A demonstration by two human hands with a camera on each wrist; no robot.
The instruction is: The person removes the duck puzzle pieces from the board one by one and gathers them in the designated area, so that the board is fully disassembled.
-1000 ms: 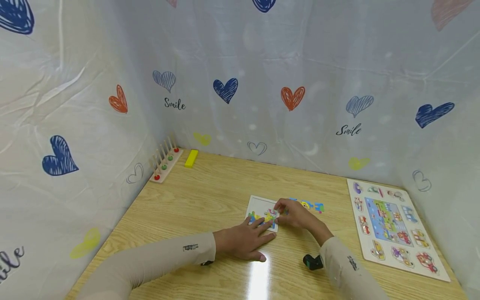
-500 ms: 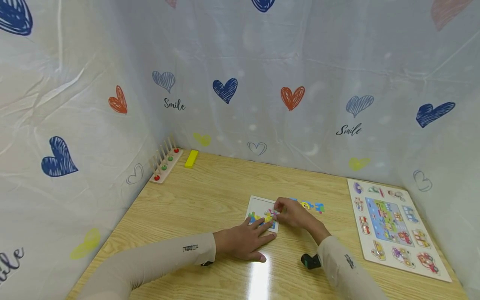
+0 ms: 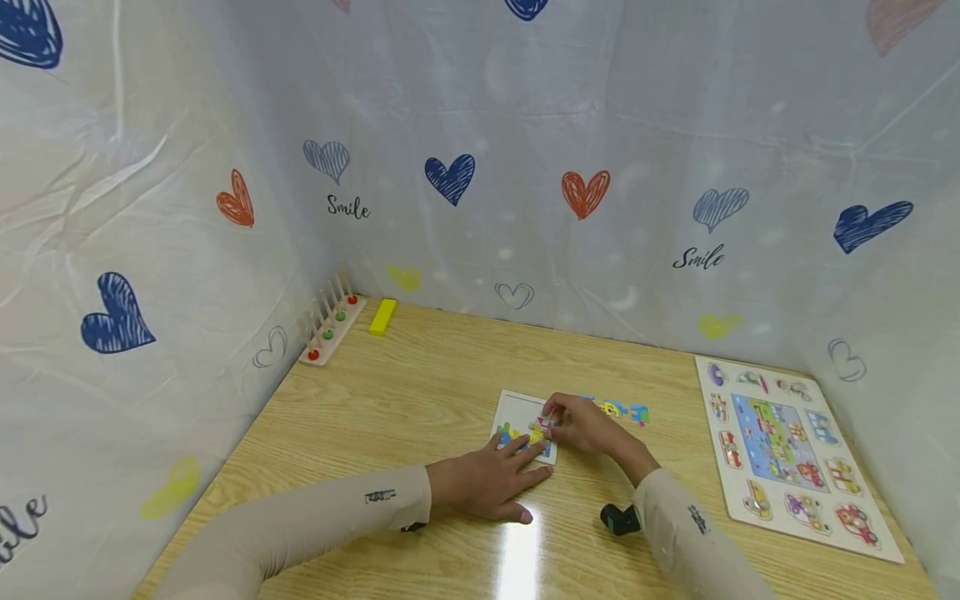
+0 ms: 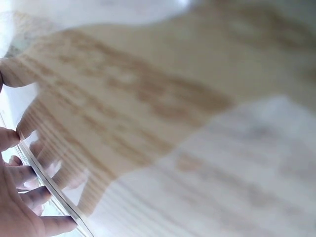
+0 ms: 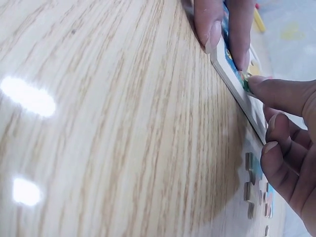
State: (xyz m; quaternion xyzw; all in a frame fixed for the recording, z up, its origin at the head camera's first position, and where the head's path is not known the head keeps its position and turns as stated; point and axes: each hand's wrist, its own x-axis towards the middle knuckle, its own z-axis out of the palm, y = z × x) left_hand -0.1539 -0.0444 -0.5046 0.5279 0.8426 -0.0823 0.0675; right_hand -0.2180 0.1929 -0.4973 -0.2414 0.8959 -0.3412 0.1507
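- Near the middle of the wooden table (image 3: 427, 375), a small white-framed puzzle board (image 3: 517, 402) is lying flat, its near part showing coloured pieces and its far part showing plain white.
- Over the board's near edge, the left hand (image 3: 491, 486) is resting palm down, its fingers straight and spreading wide, the tips touching the board and its pieces.
- At the board's right side, the right hand (image 3: 585, 425) is pinching a pink-and-yellow puzzle piece (image 3: 545, 424) between thumb and forefinger, the gap narrow (the fingers are hiding much of it, so whether it is sitting flush I cannot tell).
- Just beyond the right hand, loose pieces (image 3: 615, 409) are lying in a row on the table.
- Under the right sleeve's cuff, a black object (image 3: 619, 521) is showing.
- Farther right, a large picture board (image 3: 778, 493) with vehicle shapes is lying flat.
- Toward the far left corner, a peg stand (image 3: 339, 329) is standing beside a yellow block (image 3: 382, 317).
- Behind everything, a heart-printed sheet (image 3: 510, 108) is hanging.
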